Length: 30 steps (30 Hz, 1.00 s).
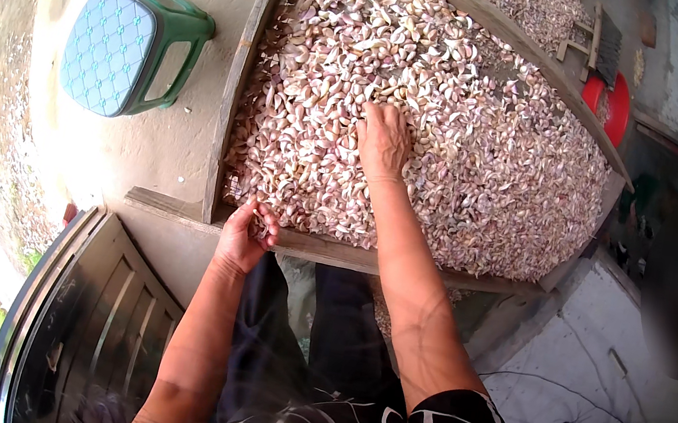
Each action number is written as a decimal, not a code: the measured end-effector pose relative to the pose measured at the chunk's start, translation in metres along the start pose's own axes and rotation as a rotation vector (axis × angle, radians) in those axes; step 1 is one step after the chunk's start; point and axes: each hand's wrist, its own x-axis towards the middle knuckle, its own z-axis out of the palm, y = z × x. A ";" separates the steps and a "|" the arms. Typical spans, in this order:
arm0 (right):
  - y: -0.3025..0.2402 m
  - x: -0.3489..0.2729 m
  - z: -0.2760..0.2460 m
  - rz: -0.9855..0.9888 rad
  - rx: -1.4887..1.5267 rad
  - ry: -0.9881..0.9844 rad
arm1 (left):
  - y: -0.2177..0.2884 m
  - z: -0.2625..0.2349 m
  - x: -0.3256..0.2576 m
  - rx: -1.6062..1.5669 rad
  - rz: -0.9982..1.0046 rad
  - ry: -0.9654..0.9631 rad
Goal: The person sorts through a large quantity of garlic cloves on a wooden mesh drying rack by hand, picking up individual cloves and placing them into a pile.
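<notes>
A wooden-framed mesh tray (233,86) is heaped with pinkish-white garlic cloves (489,174). My right hand (383,140) lies palm down on the cloves in the middle of the tray, fingers spread into the pile. My left hand (246,235) is at the tray's near wooden edge (332,251), fingers curled around a few cloves. Both forearms reach up from the lower edge over my dark trousers.
A green plastic stool (128,51) with a pale blue seat stands on the concrete to the left. A dark slatted crate (92,323) sits at lower left. A red round object (608,104) and a small brush (596,41) lie beyond the tray's far right side.
</notes>
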 end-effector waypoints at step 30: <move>-0.028 0.064 0.018 0.077 -0.017 -0.017 | 0.020 0.007 0.002 0.025 0.030 0.035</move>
